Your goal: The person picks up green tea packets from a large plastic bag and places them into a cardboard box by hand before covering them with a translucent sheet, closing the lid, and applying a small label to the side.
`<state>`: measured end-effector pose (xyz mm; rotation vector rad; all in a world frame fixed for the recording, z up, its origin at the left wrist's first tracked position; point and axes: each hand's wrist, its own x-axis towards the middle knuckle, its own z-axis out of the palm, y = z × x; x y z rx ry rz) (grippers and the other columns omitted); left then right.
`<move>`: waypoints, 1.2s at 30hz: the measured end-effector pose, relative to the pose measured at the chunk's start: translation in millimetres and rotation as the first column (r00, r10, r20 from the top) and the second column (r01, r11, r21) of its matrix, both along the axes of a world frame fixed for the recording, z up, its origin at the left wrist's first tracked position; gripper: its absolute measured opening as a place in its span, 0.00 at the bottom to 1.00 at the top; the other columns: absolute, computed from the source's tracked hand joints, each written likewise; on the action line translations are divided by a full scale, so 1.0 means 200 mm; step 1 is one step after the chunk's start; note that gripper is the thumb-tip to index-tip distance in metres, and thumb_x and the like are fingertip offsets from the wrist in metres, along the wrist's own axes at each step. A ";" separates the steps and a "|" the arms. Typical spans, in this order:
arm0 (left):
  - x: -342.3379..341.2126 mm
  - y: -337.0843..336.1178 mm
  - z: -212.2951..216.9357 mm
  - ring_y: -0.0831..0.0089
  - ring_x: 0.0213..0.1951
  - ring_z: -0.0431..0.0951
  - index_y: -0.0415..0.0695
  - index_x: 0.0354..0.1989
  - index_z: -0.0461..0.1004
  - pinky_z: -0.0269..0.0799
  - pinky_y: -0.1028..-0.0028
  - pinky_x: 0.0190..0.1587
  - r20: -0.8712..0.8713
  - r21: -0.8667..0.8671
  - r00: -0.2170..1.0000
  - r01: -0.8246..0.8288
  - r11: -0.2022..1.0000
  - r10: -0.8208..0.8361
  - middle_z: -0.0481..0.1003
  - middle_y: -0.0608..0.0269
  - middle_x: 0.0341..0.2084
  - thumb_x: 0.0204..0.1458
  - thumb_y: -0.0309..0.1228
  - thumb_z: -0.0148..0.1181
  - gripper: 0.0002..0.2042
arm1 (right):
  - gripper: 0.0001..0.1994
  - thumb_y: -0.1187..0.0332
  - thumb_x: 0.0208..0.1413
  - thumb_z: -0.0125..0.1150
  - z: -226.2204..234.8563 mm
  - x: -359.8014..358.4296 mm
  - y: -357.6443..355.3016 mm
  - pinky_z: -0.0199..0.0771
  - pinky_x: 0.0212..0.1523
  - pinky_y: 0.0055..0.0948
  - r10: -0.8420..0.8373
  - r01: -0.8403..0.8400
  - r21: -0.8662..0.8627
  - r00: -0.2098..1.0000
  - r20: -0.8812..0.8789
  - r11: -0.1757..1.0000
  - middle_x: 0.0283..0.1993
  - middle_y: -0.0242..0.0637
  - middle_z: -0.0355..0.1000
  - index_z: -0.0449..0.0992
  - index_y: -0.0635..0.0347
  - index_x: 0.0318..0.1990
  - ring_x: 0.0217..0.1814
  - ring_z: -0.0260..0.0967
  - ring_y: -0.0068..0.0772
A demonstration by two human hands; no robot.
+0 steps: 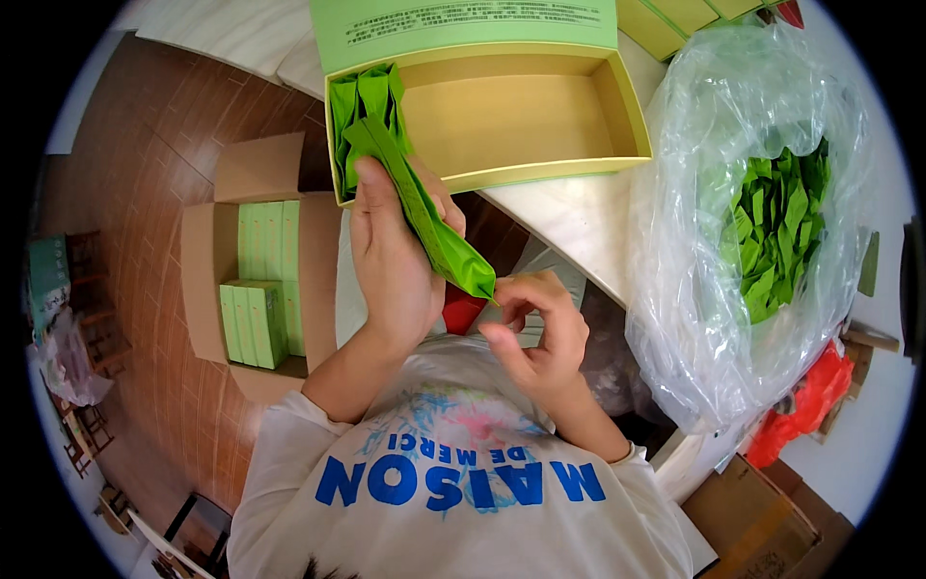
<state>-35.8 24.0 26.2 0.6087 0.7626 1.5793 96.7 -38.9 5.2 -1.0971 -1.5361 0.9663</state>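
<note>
My left hand (391, 256) is closed around a long, narrow green foil packet (422, 217), which slants down to the right from the box's near left corner. Beside the packet's lower tip is my right hand (542, 328), its fingers curled but thumb and forefinger apart; the forefinger is at or touching the tip. Just beyond my left hand stands an open yellow-lined box (521, 106) with a light green lid. Several similar green packets (371, 96) stand on edge in its left end. To the right, a large clear plastic bag (694, 222) holds many loose green packets (779, 227).
On the brown tiled floor at left, an open cardboard carton (207, 280) contains several light green boxes (262, 318). More green boxes (666, 24) lie at the far edge of the white table (579, 232). A red bag (801, 405) and a brown carton (748, 516) are at lower right.
</note>
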 end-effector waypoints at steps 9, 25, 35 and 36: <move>0.05 -0.03 -0.05 0.80 0.15 0.59 0.46 0.25 0.57 0.60 0.80 0.18 -0.046 0.007 0.983 -0.180 0.984 0.180 0.60 0.68 0.16 0.64 0.48 0.32 0.21 | 0.11 0.81 0.41 0.64 0.01 -0.07 0.03 0.68 0.22 0.26 -0.176 0.112 0.323 0.969 0.175 0.940 0.31 0.43 0.72 0.72 0.66 0.34 0.24 0.70 0.37; 0.06 -0.03 -0.18 0.73 0.20 0.65 0.46 0.24 0.59 0.62 0.77 0.19 -0.172 0.334 0.930 -0.255 0.907 0.325 0.64 0.61 0.18 0.62 0.50 0.36 0.22 | 0.06 0.72 0.58 0.53 0.05 -0.01 0.07 0.70 0.27 0.31 0.060 -0.099 -0.331 0.990 -0.125 0.938 0.29 0.44 0.68 0.69 0.65 0.40 0.26 0.71 0.41; 0.11 -0.08 -0.19 0.68 0.32 0.69 0.39 0.32 0.68 0.65 0.72 0.38 -0.675 0.333 0.737 0.257 0.907 0.039 0.70 0.56 0.30 0.62 0.53 0.32 0.28 | 0.16 0.73 0.42 0.66 0.18 0.22 0.07 0.72 0.30 0.28 -0.125 -0.004 0.335 0.924 0.362 0.942 0.34 0.44 0.71 0.73 0.65 0.41 0.34 0.71 0.37; 0.12 -0.08 -0.20 0.65 0.44 0.70 0.37 0.45 0.67 0.64 0.68 0.49 -0.647 0.287 0.763 0.242 0.927 0.001 0.69 0.51 0.41 0.61 0.56 0.30 0.30 | 0.15 0.75 0.41 0.65 0.19 0.27 0.06 0.72 0.29 0.28 -0.259 0.099 0.424 0.904 0.341 0.900 0.35 0.43 0.71 0.74 0.65 0.39 0.32 0.71 0.37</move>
